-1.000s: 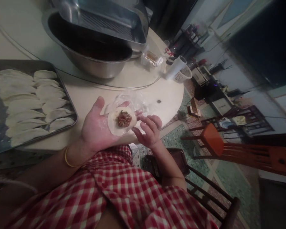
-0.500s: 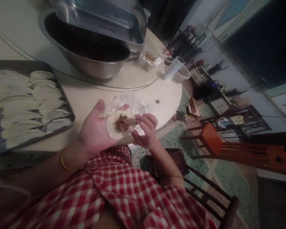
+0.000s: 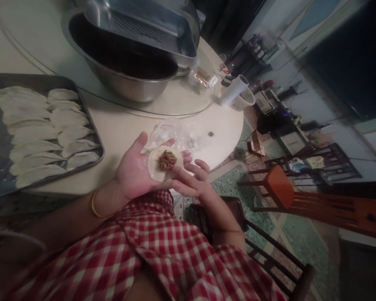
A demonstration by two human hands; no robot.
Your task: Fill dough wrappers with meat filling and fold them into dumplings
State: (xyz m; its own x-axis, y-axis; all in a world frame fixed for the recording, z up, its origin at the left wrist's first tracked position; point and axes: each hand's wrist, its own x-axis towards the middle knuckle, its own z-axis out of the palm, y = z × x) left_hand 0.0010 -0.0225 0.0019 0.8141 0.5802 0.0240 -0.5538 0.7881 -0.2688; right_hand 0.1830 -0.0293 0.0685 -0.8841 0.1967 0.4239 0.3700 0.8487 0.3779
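Note:
My left hand (image 3: pixel 134 169) is turned palm up, fingers stretched out. It bears a round, pale dumpling wrapper (image 3: pixel 155 169), lying flat and unfolded. A mound of reddish-brown filling with green bits (image 3: pixel 167 160) sits at the wrapper's middle. At the wrapper's right side is my right hand (image 3: pixel 192 179), its fingers apart. One fingertip reaches over the wrapper to the filling's lower right edge; whether it presses there I cannot tell. Folded dumplings (image 3: pixel 37 133) lie in rows on a dark metal tray (image 3: pixel 100 152) to the left.
Behind my hands, a crumpled clear plastic bag (image 3: pixel 172 131) lies on the pale table (image 3: pixel 225 144). A large steel bowl (image 3: pixel 134 90) stands farther back, with a ribbed metal pan (image 3: pixel 144 31) over it. A white basket (image 3: pixel 246 99) is near the table's right edge. An orange chair (image 3: pixel 278 186) stands beyond.
My right fingers have moved from the wrapper's right edge in toward the filling. The wrapper still lies flat on my left hand. The whole view has shifted slightly.

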